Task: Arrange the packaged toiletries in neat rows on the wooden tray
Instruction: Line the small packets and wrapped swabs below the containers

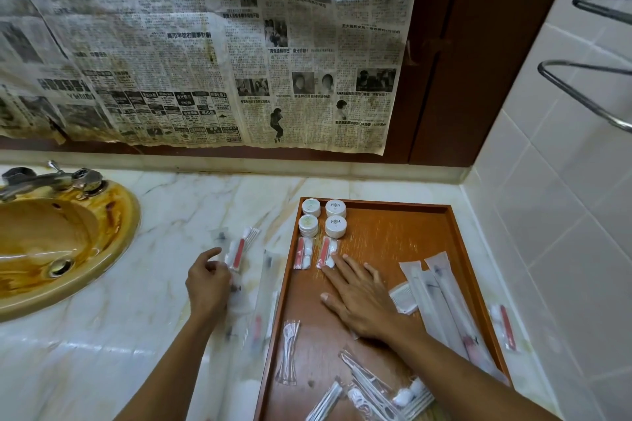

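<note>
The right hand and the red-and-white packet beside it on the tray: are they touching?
Touching. The head view shows the right hand lying flat on the tray, its fingertips against the packet's lower right edge.

Left hand [207, 278] smeared by motion blur, so impossible to tell whether the fingers actually pinch the clear packet with the red stick [236, 255] or just touch it. Long packets on the counter [261, 297] below it blurry too, contents unreadable. Print on the four round tubs [323, 218] too small to make out. Wooden tray [376, 203] chopped off by the bottom edge, near corners gone. Floss-pick pile [371, 390] partly under the right forearm and cut off as well. Sink [126, 212] clipped at the left edge. Towel rails [581, 96] run off the right.
</note>
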Motion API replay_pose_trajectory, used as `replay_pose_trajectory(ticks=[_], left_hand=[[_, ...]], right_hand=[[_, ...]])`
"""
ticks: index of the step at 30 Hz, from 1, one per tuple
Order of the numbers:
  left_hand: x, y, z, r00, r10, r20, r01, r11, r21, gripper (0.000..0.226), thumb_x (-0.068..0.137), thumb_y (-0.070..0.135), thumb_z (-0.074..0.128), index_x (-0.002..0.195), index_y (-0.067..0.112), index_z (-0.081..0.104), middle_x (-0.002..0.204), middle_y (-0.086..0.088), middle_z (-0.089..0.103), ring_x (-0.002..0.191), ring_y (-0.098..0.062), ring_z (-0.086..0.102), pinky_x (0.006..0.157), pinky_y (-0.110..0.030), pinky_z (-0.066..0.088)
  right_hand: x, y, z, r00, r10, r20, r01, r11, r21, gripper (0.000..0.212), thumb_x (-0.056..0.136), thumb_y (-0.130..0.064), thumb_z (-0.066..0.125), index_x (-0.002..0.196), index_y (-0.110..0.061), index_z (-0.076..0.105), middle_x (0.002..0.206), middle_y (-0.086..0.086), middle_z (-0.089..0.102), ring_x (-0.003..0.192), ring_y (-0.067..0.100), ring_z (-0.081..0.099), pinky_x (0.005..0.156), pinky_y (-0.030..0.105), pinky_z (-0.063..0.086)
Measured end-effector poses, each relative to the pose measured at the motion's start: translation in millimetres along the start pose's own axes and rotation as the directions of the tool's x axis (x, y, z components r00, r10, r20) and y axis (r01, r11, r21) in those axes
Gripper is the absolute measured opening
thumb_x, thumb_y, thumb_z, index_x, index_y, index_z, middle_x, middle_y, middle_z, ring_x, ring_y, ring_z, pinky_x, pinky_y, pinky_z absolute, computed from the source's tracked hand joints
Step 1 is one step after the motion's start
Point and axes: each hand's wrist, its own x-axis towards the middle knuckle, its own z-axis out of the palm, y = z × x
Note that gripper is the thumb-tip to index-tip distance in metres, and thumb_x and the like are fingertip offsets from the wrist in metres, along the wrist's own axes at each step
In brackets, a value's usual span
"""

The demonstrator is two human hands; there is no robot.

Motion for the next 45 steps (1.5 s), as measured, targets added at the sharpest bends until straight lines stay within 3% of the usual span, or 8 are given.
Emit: replay_pose_trajectory(ticks=[6,10,15,17,20,28,37,45], left_hand=[[-6,11,-1,0.977,0.074,0.200,-0.129,0.952,0.277,0.024,0.085,0.000,0.051,0.096,0.011,0.070,0.063,-0.007,0.068,0.054,-0.019,0.065,0.053,-0.026,0.048],[-6,15,5,0.972,0.130,0.198,-0.188,0.930,0.316,0.022,0.092,0.014,0.053,0.075,0.009,0.067,0.052,-0.004,0.065,0.048,-0.016,0.063,0.056,-0.027,0.049],[-4,7,6,0.975,0.164,0.152,-0.209,0.910,0.359,0.012,0.083,0.017,0.064,0.079,0.011,0.073,0.061,0.000,0.066,0.060,-0.018,0.064,0.066,-0.033,0.054],[-3,1,4,0.977,0.177,0.117,-0.208,0.915,0.346,0.015,0.080,0.025,0.059,0.073,0.021,0.072,0.064,0.003,0.066,0.069,-0.023,0.064,0.075,-0.041,0.054],[-9,5,-6,0.982,0.183,0.046,-0.188,0.951,0.246,0.014,0.083,0.021,0.059,0.073,0.021,0.069,0.075,0.002,0.068,0.079,-0.021,0.062,0.072,-0.031,0.048],[-26,9,-35,0.997,-0.073,0.021,0.076,0.983,-0.165,0.009,0.090,0.004,0.059,0.091,0.009,0.066,0.077,-0.009,0.068,0.067,-0.024,0.064,0.063,-0.036,0.052],[-40,2,-50,0.954,-0.292,0.073,0.301,0.922,-0.244,0.022,0.089,-0.004,0.052,0.089,0.012,0.068,0.071,-0.008,0.064,0.058,-0.019,0.057,0.061,-0.034,0.050],[-42,-5,-56,0.940,-0.334,0.066,0.340,0.910,-0.235,0.026,0.095,0.006,0.045,0.084,-0.001,0.067,0.063,-0.010,0.053,0.052,-0.020,0.052,0.057,-0.034,0.044]], right_hand=[[2,1,1,1.000,0.000,0.000,0.000,1.000,0.005,0.071,0.088,-0.067,0.003,0.151,-0.037,0.008,0.162,-0.008,-0.002,0.148,0.012,-0.007,0.117,0.045,-0.001],[1,2,-2,1.000,-0.010,0.025,0.009,0.999,0.038,0.065,0.093,-0.065,0.013,0.152,-0.037,0.008,0.162,-0.009,-0.006,0.148,0.013,-0.008,0.117,0.045,-0.003],[5,-5,-14,0.998,-0.022,0.067,0.017,0.996,0.083,0.058,0.098,-0.059,0.024,0.150,-0.038,0.013,0.161,-0.010,-0.008,0.148,0.018,-0.005,0.116,0.052,0.002],[9,-11,-21,0.997,-0.039,0.073,0.032,0.995,0.091,0.058,0.098,-0.058,0.026,0.150,-0.037,0.015,0.161,-0.010,-0.007,0.148,0.020,-0.005,0.116,0.054,0.006],[17,-23,-31,0.992,-0.099,0.073,0.091,0.990,0.106,0.057,0.099,-0.055,0.029,0.150,-0.035,0.017,0.161,-0.010,-0.006,0.148,0.020,-0.005,0.117,0.054,0.008],[81,-59,-57,0.979,-0.203,0.023,0.203,0.979,-0.006,0.056,0.097,-0.038,0.044,0.148,-0.025,0.026,0.159,-0.001,0.019,0.147,0.020,0.009,0.114,0.058,0.011],[178,-104,-52,0.921,-0.339,0.190,0.367,0.920,-0.141,0.039,0.082,-0.002,0.046,0.119,-0.011,0.057,0.124,0.005,0.056,0.122,0.027,0.045,0.097,0.048,0.036],[187,-98,-42,0.923,-0.359,0.142,0.385,0.839,-0.384,0.016,0.083,0.000,0.048,0.081,-0.016,0.050,0.084,0.000,0.050,0.100,0.027,0.052,0.102,0.053,0.022]])
